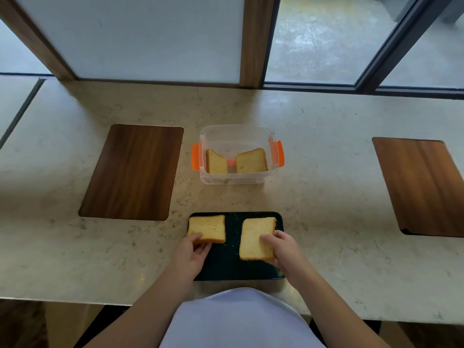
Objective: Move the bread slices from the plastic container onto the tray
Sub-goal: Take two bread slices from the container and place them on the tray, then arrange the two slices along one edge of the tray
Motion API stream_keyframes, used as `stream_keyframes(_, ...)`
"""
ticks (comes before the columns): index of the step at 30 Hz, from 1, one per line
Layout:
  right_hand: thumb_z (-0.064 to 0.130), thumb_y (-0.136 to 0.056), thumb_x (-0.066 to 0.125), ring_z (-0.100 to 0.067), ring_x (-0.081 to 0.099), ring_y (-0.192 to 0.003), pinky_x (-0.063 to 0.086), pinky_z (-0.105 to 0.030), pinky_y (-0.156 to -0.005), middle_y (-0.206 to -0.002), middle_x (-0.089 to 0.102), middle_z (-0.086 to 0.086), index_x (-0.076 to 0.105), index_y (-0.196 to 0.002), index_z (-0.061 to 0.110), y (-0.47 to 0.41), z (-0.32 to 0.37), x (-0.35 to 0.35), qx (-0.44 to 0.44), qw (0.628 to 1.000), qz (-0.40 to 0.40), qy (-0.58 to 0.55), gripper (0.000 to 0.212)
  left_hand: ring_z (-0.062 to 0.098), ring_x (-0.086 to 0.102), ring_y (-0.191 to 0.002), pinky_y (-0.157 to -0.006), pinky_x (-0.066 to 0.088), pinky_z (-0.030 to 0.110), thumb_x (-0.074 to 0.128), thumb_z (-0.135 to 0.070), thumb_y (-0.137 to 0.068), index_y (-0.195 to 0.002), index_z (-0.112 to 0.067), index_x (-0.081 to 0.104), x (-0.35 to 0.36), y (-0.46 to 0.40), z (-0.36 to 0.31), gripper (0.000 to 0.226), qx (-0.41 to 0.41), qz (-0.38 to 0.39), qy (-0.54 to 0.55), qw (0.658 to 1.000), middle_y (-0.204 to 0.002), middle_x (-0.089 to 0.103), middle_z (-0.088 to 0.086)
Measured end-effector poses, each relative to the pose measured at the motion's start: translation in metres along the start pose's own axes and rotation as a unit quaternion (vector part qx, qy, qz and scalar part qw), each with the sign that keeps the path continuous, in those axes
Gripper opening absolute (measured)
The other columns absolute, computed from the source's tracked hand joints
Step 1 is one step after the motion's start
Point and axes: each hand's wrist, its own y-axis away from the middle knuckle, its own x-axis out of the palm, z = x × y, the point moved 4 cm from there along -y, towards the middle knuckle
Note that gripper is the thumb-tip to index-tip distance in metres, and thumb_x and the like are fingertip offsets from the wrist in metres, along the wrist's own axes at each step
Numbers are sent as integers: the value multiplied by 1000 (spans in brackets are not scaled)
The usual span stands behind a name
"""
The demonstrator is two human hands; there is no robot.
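Note:
A dark tray (226, 264) lies at the counter's near edge. My left hand (194, 249) grips the near corner of a bread slice (209, 227) at the tray's back left. My right hand (281, 247) holds a second bread slice (254, 237) over the tray's right half; I cannot tell whether it rests flat. Behind the tray stands a clear plastic container (237, 133) with orange clips. Two more slices lean inside it, one on the left (216, 163) and one on the right (252, 162).
Two wooden boards are set into the pale stone counter, one at the left (133, 172) and one at the right (424, 184). Windows with wooden and dark frames run along the back. The counter's front edge is close to my body.

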Motion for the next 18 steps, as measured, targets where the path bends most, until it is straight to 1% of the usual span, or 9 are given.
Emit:
stream_keyframes(5,17,-96,64,-30,67,-106,60,-47,-87,-119,65,-16,61,-114,7,-7,1,-2,1,1000,-5,6,21,38,51,-120,-82,52,45,58,8,-87,-138,-9,41,10,3,0,57,13,-12,-18,1000,-138,47,23)
stream_keyframes(9,18,-96,64,-29,67,-105,62,-43,-81,-118,64,-15,61,-114,8,-7,-3,-4,3,1000,-1,0,21,38,49,-123,-96,47,48,56,9,-88,-139,-7,40,12,4,-1,56,17,-16,-45,999,-140,45,23)
stream_keyframes(11,18,-96,64,-29,67,-106,62,-39,-77,-118,64,-14,61,-114,8,-6,-5,-5,6,1000,-4,3,21,38,48,-124,-100,45,48,54,9,-90,-139,-5,39,13,4,-1,53,22,-19,-55,998,-140,45,23)
stream_keyframes(13,19,-96,63,-29,66,-106,62,-38,-76,-119,63,-15,61,-114,8,-6,-7,-5,8,1000,-9,11,21,37,49,-124,-101,45,48,53,5,-92,-141,-4,38,13,5,-1,52,34,-21,-88,995,-140,46,23)
stream_keyframes(15,19,-96,63,-30,65,-107,61,-39,-78,-119,63,-15,61,-114,8,-6,-8,-4,10,1000,-15,24,21,35,52,-122,-101,45,46,53,-1,-95,-142,-5,37,12,7,1,50,47,-23,-147,988,-139,48,22)
stream_keyframes(18,19,-97,63,-29,65,-107,60,-36,-73,-118,63,-15,61,-113,8,-7,-11,-2,10,999,-13,34,20,34,54,-121,-103,45,43,52,-6,-97,-142,-4,37,9,11,2,47,59,-30,-188,980,-138,50,22)
